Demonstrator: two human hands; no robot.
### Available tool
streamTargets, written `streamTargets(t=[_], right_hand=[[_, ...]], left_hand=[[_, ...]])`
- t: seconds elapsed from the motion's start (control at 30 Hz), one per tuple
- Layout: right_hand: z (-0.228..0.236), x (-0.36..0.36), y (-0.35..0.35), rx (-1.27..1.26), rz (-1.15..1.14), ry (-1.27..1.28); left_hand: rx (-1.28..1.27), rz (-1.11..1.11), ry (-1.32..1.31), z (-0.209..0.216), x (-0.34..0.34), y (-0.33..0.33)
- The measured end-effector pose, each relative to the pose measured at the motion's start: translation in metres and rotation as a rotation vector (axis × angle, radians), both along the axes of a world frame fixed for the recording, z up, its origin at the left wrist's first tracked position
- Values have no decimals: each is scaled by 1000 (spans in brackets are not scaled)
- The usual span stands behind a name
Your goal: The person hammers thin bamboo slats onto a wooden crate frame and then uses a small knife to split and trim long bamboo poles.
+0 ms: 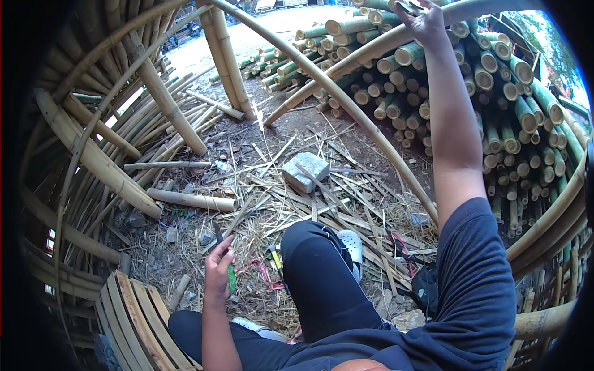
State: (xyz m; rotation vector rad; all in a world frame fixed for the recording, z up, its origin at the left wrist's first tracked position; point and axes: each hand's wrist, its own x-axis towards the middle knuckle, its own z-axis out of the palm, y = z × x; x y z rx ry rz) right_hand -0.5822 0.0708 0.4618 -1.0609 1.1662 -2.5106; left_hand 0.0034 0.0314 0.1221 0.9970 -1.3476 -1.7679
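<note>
Low at the left, my left hand [219, 269] is closed around a knife with a green handle [232, 279]. Its narrow dark blade [218, 233] points up and away from me. My right arm is stretched far forward and up. At the top of the picture, my right hand [424, 23] grips a thick bamboo pole [356, 62] that slants up to the right; its fingertips are small and partly hard to make out. A thinner bamboo pole [365, 120] crosses this one and slopes down toward my right shoulder.
Cut green bamboo [396, 80] is stacked at the far right. Bamboo framing [99, 157] stands at the left, above a slatted wooden piece [133, 315]. A stone block [305, 171] lies among split strips. A yellow-handled tool [276, 258] rests beside my knee.
</note>
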Motion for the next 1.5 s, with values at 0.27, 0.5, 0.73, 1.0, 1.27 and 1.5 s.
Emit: streamTargets(t=[0.27,0.5,0.73,1.0,1.27,1.5], right_hand=[[-60,37,-13,-82,-1063,612],[-67,37,-19,-55,-1426,1388],[-44,-33,-24,222,-1279,1435],[-45,0,7,979,-1481,1008],[-339,49,73,1105,-478,647],[-677,66,212,2129,-10,284]], left_hand=[[17,-4,2,3,-1,5],[29,-20,-14,1,-2,7],[50,-28,-7,-4,-6,4],[40,20,-16,-14,0,-5],[-274,7,289,39,-79,-3],[-87,-275,467,44,-251,34]])
